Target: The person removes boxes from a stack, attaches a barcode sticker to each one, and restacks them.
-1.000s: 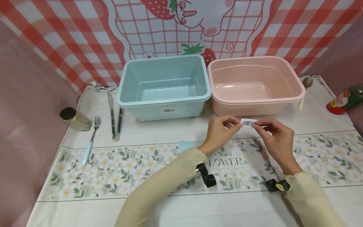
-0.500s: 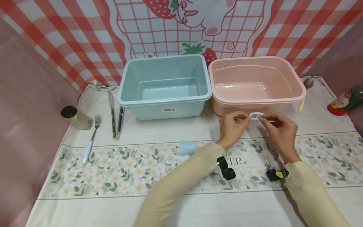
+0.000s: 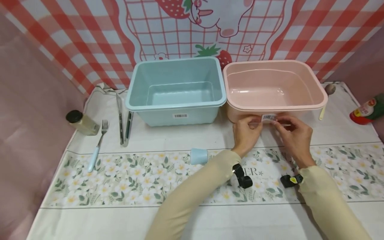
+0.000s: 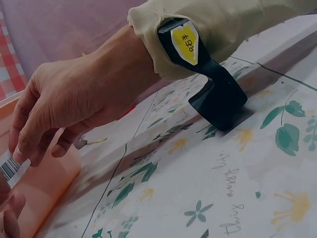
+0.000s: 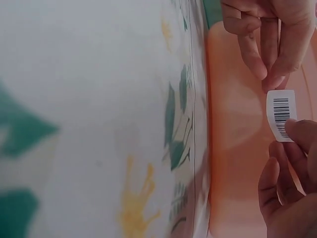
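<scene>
Both hands have carried the barcode sticker (image 3: 268, 117) forward onto the pink tub's (image 3: 312, 103) front wall. Left hand (image 3: 246, 131) and right hand (image 3: 292, 133) each pinch an end; better to press it flat from one end, smoothing out wrinkles.

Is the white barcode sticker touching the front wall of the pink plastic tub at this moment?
Cannot tell. In the head view the white barcode sticker, pinched by both hands, overlaps the pink plastic tub; the right wrist view shows it in front of the wall, but neither shows contact or gap.
</scene>
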Available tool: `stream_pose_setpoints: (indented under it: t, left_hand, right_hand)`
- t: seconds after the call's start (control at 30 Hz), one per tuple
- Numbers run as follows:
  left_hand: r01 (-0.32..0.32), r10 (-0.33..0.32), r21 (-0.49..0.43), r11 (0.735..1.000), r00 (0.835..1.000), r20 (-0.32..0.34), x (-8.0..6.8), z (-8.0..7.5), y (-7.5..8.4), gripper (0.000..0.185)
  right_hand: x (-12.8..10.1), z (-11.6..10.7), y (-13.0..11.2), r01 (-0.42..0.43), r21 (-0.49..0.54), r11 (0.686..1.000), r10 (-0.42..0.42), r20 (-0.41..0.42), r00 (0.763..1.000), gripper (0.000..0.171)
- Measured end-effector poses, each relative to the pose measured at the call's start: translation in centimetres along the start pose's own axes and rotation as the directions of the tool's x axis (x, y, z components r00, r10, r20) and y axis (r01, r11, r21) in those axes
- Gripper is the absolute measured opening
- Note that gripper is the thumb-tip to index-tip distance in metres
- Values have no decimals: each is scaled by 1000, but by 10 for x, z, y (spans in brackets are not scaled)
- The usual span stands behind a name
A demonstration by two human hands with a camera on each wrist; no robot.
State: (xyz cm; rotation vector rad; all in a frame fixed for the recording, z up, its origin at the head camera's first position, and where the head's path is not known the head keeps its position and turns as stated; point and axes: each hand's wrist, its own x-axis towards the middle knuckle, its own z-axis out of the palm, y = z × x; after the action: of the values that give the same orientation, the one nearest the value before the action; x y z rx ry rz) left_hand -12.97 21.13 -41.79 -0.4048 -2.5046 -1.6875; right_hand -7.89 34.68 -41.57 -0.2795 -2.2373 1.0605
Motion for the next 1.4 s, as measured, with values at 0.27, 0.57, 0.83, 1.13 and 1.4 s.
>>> stream_pose_setpoints:
  t: [0.27, 0.57, 0.83, 1.13, 1.4]
  left_hand:
    - [-3, 3, 26, 1000, 1000, -12, -2, 1, 0, 15]
    - [21, -22, -18, 1000, 1000, -11, -3, 2, 3, 20]
    - [35, -36, -61, 998, 999, -8, -3, 2, 1, 22]
    - [-36, 47, -144, 989, 996, 75, -2, 2, 3, 18]
    - [-61, 90, -136, 989, 971, 224, 3, 3, 5, 24]
  right_hand:
    - [1, 2, 0, 4, -29, 1000, -3, 18, 1000, 20]
    - [2, 2, -5, 43, -45, 998, -43, -7, 999, 17]
    - [2, 2, -6, 10, -85, 996, -9, 7, 1000, 18]
    - [1, -4, -3, -137, 76, 988, 138, -14, 990, 10]
    - [3, 7, -4, -361, 555, 749, 307, 192, 932, 12]
